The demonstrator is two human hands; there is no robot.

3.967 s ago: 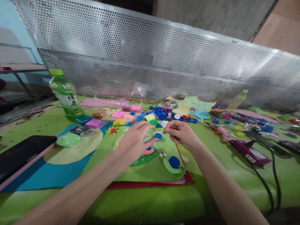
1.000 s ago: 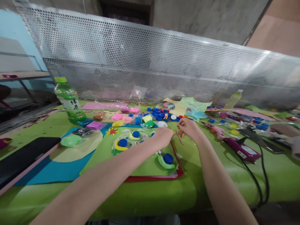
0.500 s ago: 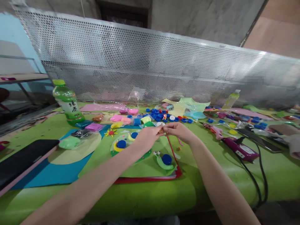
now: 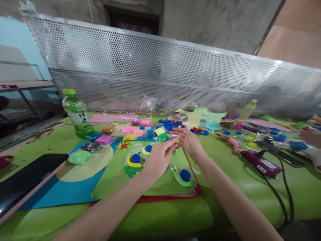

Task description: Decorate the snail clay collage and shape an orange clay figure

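Note:
My left hand [image 4: 160,155] reaches right with its fingers stretched out flat against the palm of my right hand [image 4: 187,140]. My right hand is held open, fingers spread, above the far edge of a green sheet [image 4: 117,182]. Anything pressed between the two hands is hidden. On the sheet just below them lie a green clay snail with a blue cap shell [image 4: 184,176] and a round disc with a yellow and blue snail [image 4: 134,160]. Small bags of coloured clay [image 4: 130,130] and a pile of blue bottle caps [image 4: 170,124] lie just beyond the hands.
A green tea bottle [image 4: 78,115] stands at the back left and a black tablet [image 4: 25,182] lies front left. To the right lie a purple glue gun [image 4: 260,163] and its black cable [image 4: 284,197]. A perforated metal screen [image 4: 163,73] closes the back. Another person's hand [image 4: 311,136] shows at the right edge.
Half a second ago both hands pinched a small piece between their fingertips. Now the fingers have opened out, with my left fingers laid flat on my right palm, and the view has shifted slightly.

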